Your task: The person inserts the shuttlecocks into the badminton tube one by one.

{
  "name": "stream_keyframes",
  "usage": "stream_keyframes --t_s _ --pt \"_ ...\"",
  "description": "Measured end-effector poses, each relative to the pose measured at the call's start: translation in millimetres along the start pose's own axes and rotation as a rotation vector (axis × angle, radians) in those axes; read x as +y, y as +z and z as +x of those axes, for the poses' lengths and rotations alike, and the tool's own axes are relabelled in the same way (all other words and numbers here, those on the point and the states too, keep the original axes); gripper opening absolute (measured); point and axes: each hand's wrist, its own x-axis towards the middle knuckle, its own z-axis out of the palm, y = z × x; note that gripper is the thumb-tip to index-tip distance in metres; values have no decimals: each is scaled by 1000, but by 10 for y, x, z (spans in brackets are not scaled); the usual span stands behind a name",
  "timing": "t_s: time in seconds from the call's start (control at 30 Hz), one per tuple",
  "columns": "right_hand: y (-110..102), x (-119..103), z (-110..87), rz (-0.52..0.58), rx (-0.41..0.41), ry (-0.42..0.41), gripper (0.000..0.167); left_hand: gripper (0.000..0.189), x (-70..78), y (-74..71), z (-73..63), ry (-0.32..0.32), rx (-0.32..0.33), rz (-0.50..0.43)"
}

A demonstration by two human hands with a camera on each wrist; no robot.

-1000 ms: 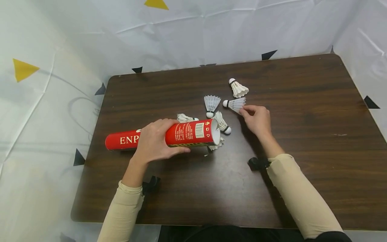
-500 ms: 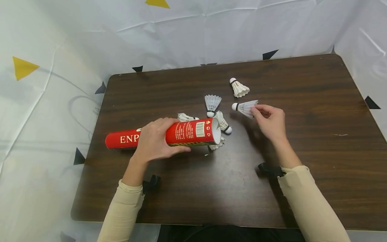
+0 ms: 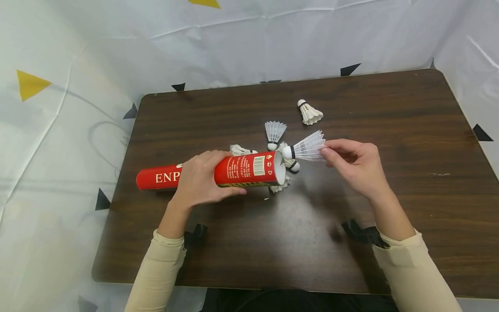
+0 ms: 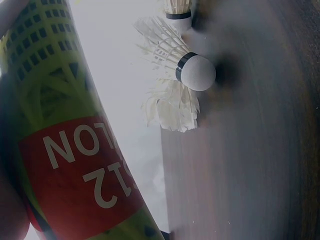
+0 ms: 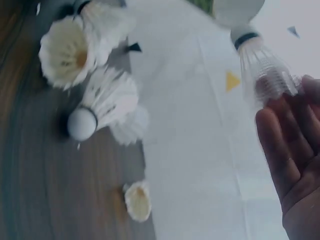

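Observation:
My left hand grips a red shuttlecock tube around its middle, and the tube lies sideways with its open end to the right. In the left wrist view the tube's green and red side fills the left. By the feathered end, my right hand pinches a white shuttlecock between thumb and fingers. Its rounded cork points left, right by the tube's mouth; whether they touch I cannot tell. The right wrist view has the held shuttlecock above the fingertips.
On the brown table lie other shuttlecocks: one at the back, one behind the tube, one beside my left fingers. Two more, one and another, are partly hidden near the tube's mouth. White sheeting surrounds the table.
My right hand has lifted the shuttlecock off the table, drawn it right, then brought its cork left and nearer to the tube's mouth. The left hand and tube have stayed put.

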Motion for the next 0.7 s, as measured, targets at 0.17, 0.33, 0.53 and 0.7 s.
stream_keyframes --t_s 0.17,0.33,0.53,0.7 --pt "49 -120 -30 -20 -36 -109 16 80 -12 10 4 4 14 -12" --pt "55 -150 -53 6 -35 -136 18 79 1 11 14 1 10 -22" --pt "160 -106 -89 47 -150 -144 18 79 24 21 28 4 -7 -14" --pt "345 -82 -96 82 -294 -139 20 79 29 32 26 14 -5 -4"
